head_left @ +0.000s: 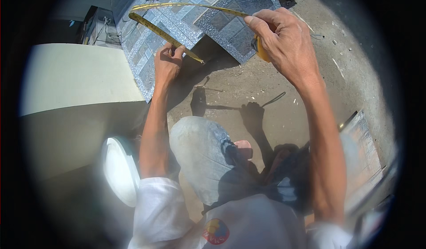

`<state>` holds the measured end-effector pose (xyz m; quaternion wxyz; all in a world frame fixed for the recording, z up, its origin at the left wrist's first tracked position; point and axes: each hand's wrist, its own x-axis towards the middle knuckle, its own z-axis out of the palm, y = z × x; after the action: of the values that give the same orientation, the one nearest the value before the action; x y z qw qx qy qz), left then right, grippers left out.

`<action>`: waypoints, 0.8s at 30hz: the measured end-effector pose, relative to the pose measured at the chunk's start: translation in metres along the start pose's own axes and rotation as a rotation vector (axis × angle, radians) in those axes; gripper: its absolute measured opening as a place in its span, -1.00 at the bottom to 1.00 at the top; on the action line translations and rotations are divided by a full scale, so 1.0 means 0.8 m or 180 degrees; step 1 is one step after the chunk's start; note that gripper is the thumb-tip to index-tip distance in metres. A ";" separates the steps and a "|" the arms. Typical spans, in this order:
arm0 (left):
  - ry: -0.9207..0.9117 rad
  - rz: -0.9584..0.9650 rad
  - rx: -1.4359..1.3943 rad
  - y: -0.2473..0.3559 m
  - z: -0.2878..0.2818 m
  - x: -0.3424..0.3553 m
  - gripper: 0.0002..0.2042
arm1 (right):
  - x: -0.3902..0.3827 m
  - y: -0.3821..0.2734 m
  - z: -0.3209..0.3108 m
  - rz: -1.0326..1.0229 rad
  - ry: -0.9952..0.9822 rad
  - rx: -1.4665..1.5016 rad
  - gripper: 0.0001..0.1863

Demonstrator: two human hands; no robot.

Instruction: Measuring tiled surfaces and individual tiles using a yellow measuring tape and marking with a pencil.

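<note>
My right hand (284, 38) is raised over the ground and grips the yellow case of a tape measure (262, 52). Its yellow blade (177, 5) arcs out to the left, loops back and runs down to my left hand (167, 64), which pinches the blade near its end. That hand rests at the edge of a blue-grey patterned tile (146, 49). A second tile of the same pattern (239, 18) lies overlapping it to the right, under the blade.
A pale cream wall or ledge (75, 78) stands at the left. A white round object (120, 171) sits below it. My bent knee in grey trousers (199, 155) is in the middle. Dusty concrete ground (248, 82) carries shadows. Another tile (364, 155) lies at right.
</note>
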<state>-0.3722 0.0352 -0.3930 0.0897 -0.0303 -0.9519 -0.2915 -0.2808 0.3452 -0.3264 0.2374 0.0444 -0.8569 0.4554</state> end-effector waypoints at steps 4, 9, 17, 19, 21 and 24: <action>-0.0035 -0.0379 -0.0442 -0.007 0.019 0.001 -0.71 | -0.031 0.007 0.031 0.0260 -0.0131 0.0103 -0.69; -0.0195 -0.0499 -0.0503 -0.039 0.026 0.013 -0.72 | -0.030 0.024 0.047 0.0501 -0.0260 0.0009 -0.64; -0.0295 -0.0003 -0.0297 -0.047 0.054 0.016 -0.72 | -0.052 0.050 0.058 0.0776 -0.0324 0.0314 -0.66; -0.0302 -0.0147 -0.0318 -0.041 0.055 0.014 -0.72 | -0.058 0.052 0.055 0.0908 -0.0387 0.0339 -0.65; -0.0291 -0.0296 -0.0349 -0.038 0.051 0.012 -0.72 | -0.063 0.052 0.052 0.1020 -0.0458 0.0359 -0.65; -0.0043 -0.0106 -0.0409 -0.030 0.041 0.008 -0.72 | -0.067 0.053 0.049 0.0920 -0.0408 0.0364 -0.64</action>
<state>-0.3864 0.0333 -0.4316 0.0762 -0.0221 -0.9321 -0.3533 -0.2603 0.3312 -0.4013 0.1115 -0.0369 -0.8404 0.5291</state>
